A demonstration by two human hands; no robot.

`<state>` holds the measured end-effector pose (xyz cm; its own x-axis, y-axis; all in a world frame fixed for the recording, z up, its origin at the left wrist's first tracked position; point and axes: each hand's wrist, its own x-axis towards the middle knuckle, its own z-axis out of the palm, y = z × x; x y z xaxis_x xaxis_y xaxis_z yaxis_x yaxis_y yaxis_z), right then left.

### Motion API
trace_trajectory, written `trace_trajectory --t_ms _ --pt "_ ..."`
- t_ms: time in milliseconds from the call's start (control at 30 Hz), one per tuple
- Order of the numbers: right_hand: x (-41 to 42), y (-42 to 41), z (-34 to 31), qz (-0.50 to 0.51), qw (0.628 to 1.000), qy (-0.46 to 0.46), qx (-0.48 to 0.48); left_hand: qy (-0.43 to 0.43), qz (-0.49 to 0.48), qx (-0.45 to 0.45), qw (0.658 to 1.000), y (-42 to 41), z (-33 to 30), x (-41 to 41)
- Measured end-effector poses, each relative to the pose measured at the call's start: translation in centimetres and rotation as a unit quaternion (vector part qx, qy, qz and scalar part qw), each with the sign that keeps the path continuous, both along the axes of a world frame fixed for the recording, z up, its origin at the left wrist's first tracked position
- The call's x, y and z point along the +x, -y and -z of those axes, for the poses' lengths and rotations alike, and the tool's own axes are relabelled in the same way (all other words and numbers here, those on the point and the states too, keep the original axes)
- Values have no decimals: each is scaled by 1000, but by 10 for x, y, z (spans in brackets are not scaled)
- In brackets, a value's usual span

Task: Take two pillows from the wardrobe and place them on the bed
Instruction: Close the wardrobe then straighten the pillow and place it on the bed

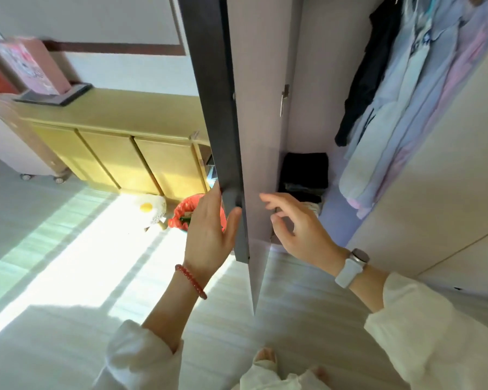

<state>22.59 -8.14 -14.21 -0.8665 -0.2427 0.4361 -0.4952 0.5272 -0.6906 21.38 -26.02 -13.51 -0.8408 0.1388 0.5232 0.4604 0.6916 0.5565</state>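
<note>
Currently opening wardrobe door [223, 108] | left hand [209, 235] gripping its edge | right hand [299, 226] beside, spread, empty | pillows unseen; likely soft, light: hug broadside.

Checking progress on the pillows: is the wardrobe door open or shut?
Open. The wardrobe door is swung out edge-on, the left hand gripping its edge, and hanging clothes show inside. No pillows visible.
</note>
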Motion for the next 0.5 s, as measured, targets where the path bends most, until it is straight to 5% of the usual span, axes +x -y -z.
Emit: trace_trajectory --t_ms 500 --pt "42 -102 -22 244 958 27 -151 -79 271 -127 951 -142 -10 -11"
